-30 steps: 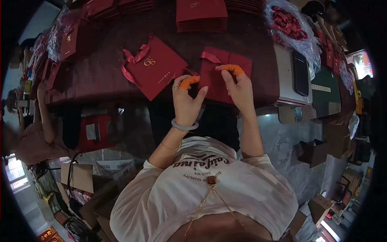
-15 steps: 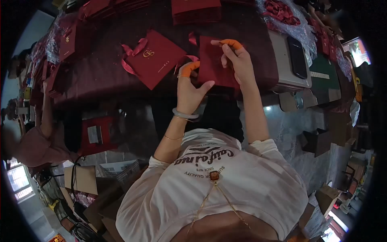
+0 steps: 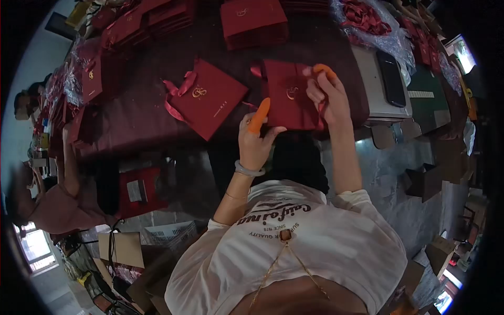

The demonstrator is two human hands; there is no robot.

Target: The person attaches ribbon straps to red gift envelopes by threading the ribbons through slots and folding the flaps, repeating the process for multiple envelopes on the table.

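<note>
A red bag with a gold logo [image 3: 291,97] lies in front of me, with ribbon at its top left corner. My left hand [image 3: 257,136] is at its lower left edge, an orange cover on one finger, the thumb and fingers apart. My right hand [image 3: 331,97], also with an orange finger cover, is at the bag's right edge. Its fingers are curled together by a strip of red ribbon; what they pinch is too small to make out. To the left lies another red bag [image 3: 212,102] with a ribbon bow and gold logo, touched by neither hand.
Stacked red bags [image 3: 254,23] stand at the back of the dark red table cloth [image 3: 136,115]. On the right are a plastic bag of red ribbons [image 3: 365,18], a phone [image 3: 391,79] on a grey case and a green board. A co-worker's arm [image 3: 71,168] shows at the left.
The bag between my hands has turned over and now shows its gold logo. My right hand has moved to its right edge; my left index finger has straightened.
</note>
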